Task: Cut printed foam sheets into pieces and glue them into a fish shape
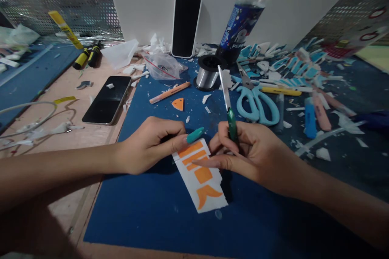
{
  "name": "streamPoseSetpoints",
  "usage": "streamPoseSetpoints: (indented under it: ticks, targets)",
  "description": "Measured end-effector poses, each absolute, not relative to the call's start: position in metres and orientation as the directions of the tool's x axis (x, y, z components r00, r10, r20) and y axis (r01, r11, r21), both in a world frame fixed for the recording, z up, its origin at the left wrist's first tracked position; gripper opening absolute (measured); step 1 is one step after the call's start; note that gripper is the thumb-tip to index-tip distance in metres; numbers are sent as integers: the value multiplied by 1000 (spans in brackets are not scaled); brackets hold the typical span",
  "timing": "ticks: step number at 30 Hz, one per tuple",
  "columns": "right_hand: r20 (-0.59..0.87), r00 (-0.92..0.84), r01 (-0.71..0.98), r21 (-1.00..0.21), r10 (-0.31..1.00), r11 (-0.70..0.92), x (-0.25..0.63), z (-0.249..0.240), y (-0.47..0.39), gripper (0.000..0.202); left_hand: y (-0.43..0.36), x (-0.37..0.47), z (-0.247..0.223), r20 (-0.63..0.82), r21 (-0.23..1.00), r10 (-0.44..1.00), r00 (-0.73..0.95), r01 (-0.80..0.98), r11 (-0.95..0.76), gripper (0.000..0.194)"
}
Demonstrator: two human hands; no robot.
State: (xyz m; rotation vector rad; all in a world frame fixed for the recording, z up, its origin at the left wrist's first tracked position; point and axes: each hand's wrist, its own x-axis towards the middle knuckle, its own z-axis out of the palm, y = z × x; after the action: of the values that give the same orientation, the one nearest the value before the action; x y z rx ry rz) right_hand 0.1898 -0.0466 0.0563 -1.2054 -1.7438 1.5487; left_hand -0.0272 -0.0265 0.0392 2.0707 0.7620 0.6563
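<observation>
My left hand (156, 143) is closed on the upper end of a white sheet (191, 186), its thumb lying on top. Orange shapes, among them stripes and a fish tail (208, 195), mark the sheet, and its right edge is ragged. A craft knife (231, 123) with a green handle is tucked in the curled fingers of my right hand (243, 145), blade upward. The same hand's thumb rests on or just over the orange stripes. Beyond both hands, a small orange piece with rounded corners (178, 104) lies on the blue mat (146, 210).
Behind the hands are an orange marker (169, 92), a spool of wire (208, 73), light-blue scissors (258, 105) and a Pepsi bottle (241, 28). One phone (186, 26) leans on a white board; another phone (107, 100) lies at left. White and blue scraps (298, 66) are heaped at right.
</observation>
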Motion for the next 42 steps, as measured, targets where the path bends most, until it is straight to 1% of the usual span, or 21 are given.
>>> streamPoseSetpoints:
  ticks: [6, 8, 11, 13, 14, 16, 18, 20, 21, 22, 24, 26, 27, 28, 32, 35, 37, 38, 39, 41, 42]
  targets:
    - [-172, -425, 288, -956, 889, -47, 189, 54, -46, 48, -29, -27, 37, 309, 678, 772, 556, 441, -588, 29]
    - [-155, -420, 272, -961, 894, -39, 188, 53, -46, 48, -29, -28, 34, 352, 653, 804, 478, 491, -577, 29]
    - [-159, -410, 271, -961, 898, -47, 189, 51, -46, 48, -28, -31, 31, 426, 647, 853, 303, 557, -521, 30]
    - [-160, -396, 277, -960, 904, -48, 188, 49, -47, 47, -27, -33, 29, 459, 634, 850, 260, 574, -518, 31]
    - [-155, -377, 279, -959, 913, -48, 188, 48, -47, 46, -26, -33, 28, 463, 615, 838, 290, 576, -539, 32]
    - [-147, -307, 268, -961, 940, -62, 188, 45, -46, 45, -24, -33, 27, 450, 535, 791, 416, 583, -611, 34]
    - [-132, -193, 245, -966, 972, -83, 189, 42, -46, 44, -24, -32, 26, 405, 416, 748, 526, 622, -663, 33]
    - [-112, -72, 228, -969, 991, -93, 189, 39, -46, 45, -25, -31, 26, 386, 286, 715, 583, 661, -694, 31]
    - [-102, -25, 223, -970, 995, -93, 189, 38, -46, 46, -26, -30, 25, 400, 232, 694, 599, 667, -708, 35]
    - [-89, 10, 219, -972, 996, -89, 189, 37, -47, 46, -29, -29, 25, 423, 190, 668, 613, 661, -726, 43]
    - [-71, 46, 215, -974, 996, -79, 187, 35, -51, 47, -35, -26, 25, 468, 139, 623, 627, 644, -753, 67]
    - [-62, 47, 227, -971, 997, -72, 184, 34, -57, 45, -43, -22, 24, 469, 147, 616, 633, 632, -761, 85]
    - [-60, 39, 230, -971, 997, -67, 181, 33, -60, 44, -47, -20, 23, 456, 163, 623, 636, 628, -761, 87]
    - [-60, 25, 224, -972, 998, -65, 179, 32, -63, 43, -51, -18, 22, 443, 178, 627, 641, 623, -762, 85]
    - [-91, -25, 176, -981, 996, -85, 174, 32, -69, 43, -59, -17, 20, 435, 194, 618, 655, 602, -775, 59]
    - [-73, 0, 192, -979, 997, -72, 180, 42, -63, 43, -58, -23, 25, 368, 281, 609, 702, 541, -793, 53]
    - [-41, 25, 216, -975, 999, -45, 189, 50, -57, 40, -55, -29, 31, 285, 355, 605, 744, 504, -787, 50]
    - [1, 41, 225, -974, 999, -8, 196, 53, -54, 39, -55, -32, 34, 241, 371, 608, 756, 507, -778, 51]
    - [13, -16, 277, -961, 1000, 17, 203, 55, -51, 39, -54, -35, 36, 195, 376, 602, 775, 508, -775, 53]
    - [13, -81, 335, -941, 997, 39, 219, 56, -49, 43, -54, -40, 38, 151, 348, 591, 792, 517, -782, 58]
    - [-14, -164, 448, -892, 986, 62, 227, 55, -49, 42, -56, -41, 37, 157, 328, 582, 798, 513, -793, 62]
